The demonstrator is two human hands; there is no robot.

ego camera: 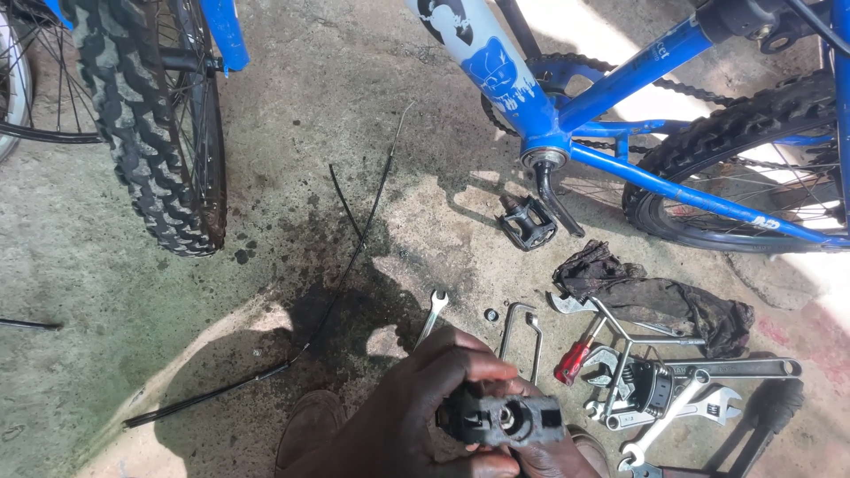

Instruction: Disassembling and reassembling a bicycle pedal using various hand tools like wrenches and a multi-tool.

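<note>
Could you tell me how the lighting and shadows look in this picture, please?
Head view: hard sunlight, crisp shadows; a big dark shadow covers the concrete floor above the left hand and right hand, which hold a sharply focused black pedal. The upper right is blown out white behind the blue bicycle frame.

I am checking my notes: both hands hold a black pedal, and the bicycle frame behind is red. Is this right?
Not quite. The head view shows the bicycle frame is blue, not red. The rest stands: the left hand and right hand hold the black pedal.

White-and-blue decal [478,49] on bicycle down tube [522,88], top centre; no packages, signs, screens.
</note>
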